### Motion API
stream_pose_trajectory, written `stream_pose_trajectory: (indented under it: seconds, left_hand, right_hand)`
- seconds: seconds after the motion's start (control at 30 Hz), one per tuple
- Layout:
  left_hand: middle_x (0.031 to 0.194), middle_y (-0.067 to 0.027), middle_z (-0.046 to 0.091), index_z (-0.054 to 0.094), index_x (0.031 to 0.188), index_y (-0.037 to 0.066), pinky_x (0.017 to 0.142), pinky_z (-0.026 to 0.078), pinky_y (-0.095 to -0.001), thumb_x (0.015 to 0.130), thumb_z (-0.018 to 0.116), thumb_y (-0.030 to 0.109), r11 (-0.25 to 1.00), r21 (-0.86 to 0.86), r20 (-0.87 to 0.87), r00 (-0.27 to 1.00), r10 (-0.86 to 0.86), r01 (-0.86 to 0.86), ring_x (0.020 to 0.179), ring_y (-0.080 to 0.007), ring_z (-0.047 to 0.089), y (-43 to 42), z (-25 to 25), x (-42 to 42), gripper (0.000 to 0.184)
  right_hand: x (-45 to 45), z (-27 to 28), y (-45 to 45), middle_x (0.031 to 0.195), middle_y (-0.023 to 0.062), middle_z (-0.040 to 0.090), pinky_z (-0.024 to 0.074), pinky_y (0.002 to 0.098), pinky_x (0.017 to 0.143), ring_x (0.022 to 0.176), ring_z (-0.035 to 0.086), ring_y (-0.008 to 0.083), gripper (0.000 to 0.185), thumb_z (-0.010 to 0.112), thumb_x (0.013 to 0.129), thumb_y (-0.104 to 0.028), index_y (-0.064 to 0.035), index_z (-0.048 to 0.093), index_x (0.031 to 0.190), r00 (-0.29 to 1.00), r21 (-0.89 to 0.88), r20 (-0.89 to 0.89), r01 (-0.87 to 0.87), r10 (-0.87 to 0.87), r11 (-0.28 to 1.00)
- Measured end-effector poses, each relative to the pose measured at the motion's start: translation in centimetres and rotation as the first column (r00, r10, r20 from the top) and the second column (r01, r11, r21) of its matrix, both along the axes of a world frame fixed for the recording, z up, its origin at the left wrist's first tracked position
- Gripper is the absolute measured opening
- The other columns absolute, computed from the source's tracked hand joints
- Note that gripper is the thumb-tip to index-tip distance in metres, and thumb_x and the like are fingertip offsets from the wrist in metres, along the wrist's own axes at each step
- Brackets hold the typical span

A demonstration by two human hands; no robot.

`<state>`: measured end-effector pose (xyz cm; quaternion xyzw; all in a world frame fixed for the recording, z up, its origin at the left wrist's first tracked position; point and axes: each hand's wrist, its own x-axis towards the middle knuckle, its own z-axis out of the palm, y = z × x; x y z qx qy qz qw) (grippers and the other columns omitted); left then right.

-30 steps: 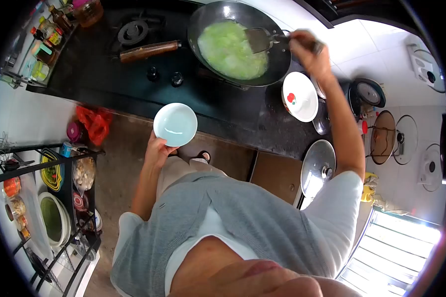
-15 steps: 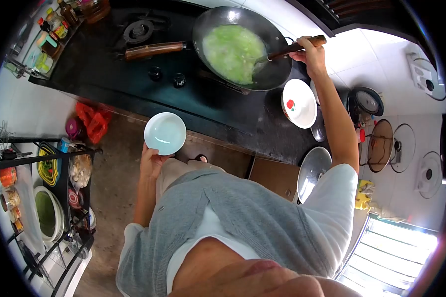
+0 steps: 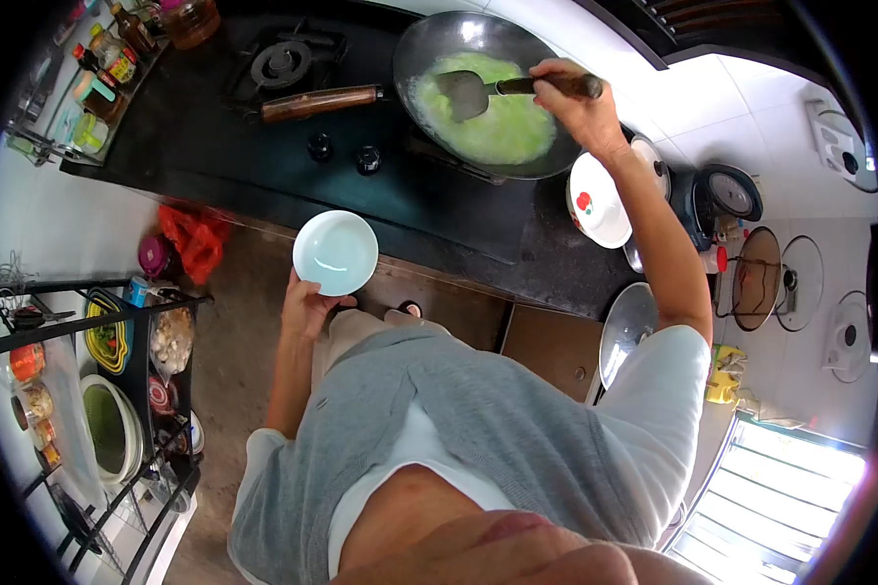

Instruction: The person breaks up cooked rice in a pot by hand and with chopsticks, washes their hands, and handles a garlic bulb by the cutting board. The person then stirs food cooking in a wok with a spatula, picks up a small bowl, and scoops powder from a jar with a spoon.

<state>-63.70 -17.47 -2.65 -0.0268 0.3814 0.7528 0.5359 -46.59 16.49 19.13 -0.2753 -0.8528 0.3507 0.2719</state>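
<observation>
My right hand (image 3: 578, 105) is closed round the brown handle of a metal wok spatula (image 3: 466, 95). The spatula's blade is held over a dark wok (image 3: 429, 44), which contains pale green food (image 3: 502, 132) in bubbling liquid. My left hand (image 3: 305, 304) grips the near rim of a light blue bowl (image 3: 336, 253), whose inside looks bare. This bowl is in front of the counter's edge, at about waist height. A white bowl with a red flower pattern (image 3: 600, 200) rests on the counter beside the wok, under my right forearm.
The wok's wooden handle (image 3: 322, 102) sticks out left, near a second burner (image 3: 281, 64). Sauce bottles (image 3: 117, 60) stand on a rack at the upper left. A glass lid (image 3: 626, 331) is by the counter's right end. A black shelf (image 3: 88, 314) fills the left side.
The spatula blade has lifted out of the food and swung left over the wok. My right hand has shifted slightly left and down. My left hand still holds the blue bowl.
</observation>
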Motion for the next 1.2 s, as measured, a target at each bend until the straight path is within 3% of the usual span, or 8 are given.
stream_pose_trajectory:
  seconds: [0.1, 0.2, 0.43, 0.63, 0.83, 0.87, 0.97, 1.2]
  left_hand:
    - [0.108, -0.0184, 0.047, 0.029, 0.123, 0.004, 0.066, 0.055, -0.0429, 0.062, 0.047, 0.006, 0.998, 0.027, -0.004, 0.998, -0.058, 0.058, 0.088, -0.0334, 0.056, -0.1, 0.9, -0.3, 0.064]
    - [0.109, -0.0178, 0.047, 0.031, 0.123, 0.003, 0.069, 0.054, -0.0407, 0.062, 0.049, 0.008, 0.997, -0.020, -0.002, 0.997, -0.078, 0.078, 0.088, -0.0320, 0.057, 0.1, 1.1, -1.0, 0.064]
    - [0.113, -0.0137, 0.046, 0.033, 0.123, 0.006, 0.075, 0.052, -0.0372, 0.061, 0.054, 0.014, 0.992, -0.071, -0.033, 0.994, -0.104, 0.101, 0.099, -0.0268, 0.053, 0.8, 1.3, -1.8, 0.066]
    - [0.112, -0.0130, 0.047, 0.034, 0.123, 0.006, 0.077, 0.051, -0.0389, 0.062, 0.055, 0.013, 0.995, -0.015, -0.014, 0.995, -0.095, 0.095, 0.097, -0.0266, 0.053, 1.2, 0.0, -2.7, 0.065]
    - [0.112, -0.0127, 0.047, 0.034, 0.123, 0.006, 0.075, 0.051, -0.0377, 0.063, 0.054, 0.013, 0.993, 0.005, -0.037, 0.993, -0.115, 0.115, 0.096, -0.0261, 0.054, 1.1, 0.2, -3.0, 0.063]
    - [0.112, -0.0127, 0.047, 0.034, 0.123, 0.006, 0.075, 0.052, -0.0374, 0.064, 0.054, 0.013, 0.994, 0.010, -0.034, 0.993, -0.110, 0.110, 0.096, -0.0260, 0.054, 0.9, 0.3, -3.0, 0.063]
    - [0.112, -0.0125, 0.047, 0.034, 0.123, 0.006, 0.075, 0.051, -0.0379, 0.064, 0.055, 0.012, 0.993, 0.016, -0.028, 0.992, -0.120, 0.121, 0.096, -0.0259, 0.054, 0.6, 0.7, -3.1, 0.062]
    - [0.115, -0.0118, 0.045, 0.032, 0.124, 0.007, 0.078, 0.050, -0.0384, 0.065, 0.055, 0.012, 0.989, 0.019, -0.061, 0.987, -0.147, 0.148, 0.100, -0.0257, 0.052, 0.2, 0.3, -3.5, 0.064]
  right_hand:
    - [0.4, -0.5, -0.7, 0.082, 0.0074, 0.062, 0.0468, 0.0257, 0.068, 0.073, 0.060, 0.0149, 0.017, 0.061, 0.072, -0.008, -0.0036, 0.059, 0.089, 0.998, 0.161, 0.040, -0.046, 0.040, 0.986]
    - [1.0, -1.5, -0.4, 0.088, 0.0096, 0.059, 0.0481, 0.0301, 0.067, 0.076, 0.059, 0.0276, 0.019, 0.062, 0.069, -0.006, -0.0059, 0.057, 0.087, 0.973, 0.495, 0.202, -0.196, 0.108, 0.846]
    - [2.8, -2.2, 0.9, 0.090, 0.0096, 0.059, 0.0483, 0.0322, 0.066, 0.077, 0.059, 0.0283, 0.028, 0.062, 0.065, -0.002, -0.0074, 0.053, 0.091, 0.961, 0.638, 0.261, -0.240, 0.088, 0.732]
    - [4.1, -0.4, 2.4, 0.088, 0.0102, 0.060, 0.0488, 0.0294, 0.066, 0.072, 0.061, 0.0233, 0.023, 0.063, 0.071, -0.007, -0.0065, 0.057, 0.093, 0.992, 0.631, 0.104, -0.006, -0.077, 0.776]
    - [3.7, -5.4, 5.2, 0.077, 0.0104, 0.062, 0.0474, 0.0267, 0.066, 0.070, 0.061, 0.0162, 0.021, 0.061, 0.071, -0.009, -0.0046, 0.059, 0.092, 0.931, 0.275, -0.155, 0.363, -0.331, 0.890]
    - [3.4, -5.5, 4.7, 0.074, 0.0093, 0.063, 0.0473, 0.0255, 0.065, 0.069, 0.060, 0.0130, 0.021, 0.059, 0.072, -0.009, -0.0023, 0.059, 0.091, 0.907, 0.030, -0.212, 0.378, -0.363, 0.925]
    - [3.1, -5.0, 2.5, 0.075, 0.0082, 0.062, 0.0468, 0.0236, 0.064, 0.067, 0.059, 0.0115, 0.019, 0.060, 0.072, -0.009, -0.0005, 0.060, 0.089, 0.875, -0.223, -0.297, 0.327, -0.383, 0.918]
    - [4.0, -0.1, -3.2, 0.086, 0.0089, 0.061, 0.0474, 0.0245, 0.070, 0.075, 0.059, 0.0139, 0.020, 0.059, 0.075, -0.005, 0.0000, 0.059, 0.095, 0.947, -0.180, -0.205, 0.214, -0.250, 0.960]
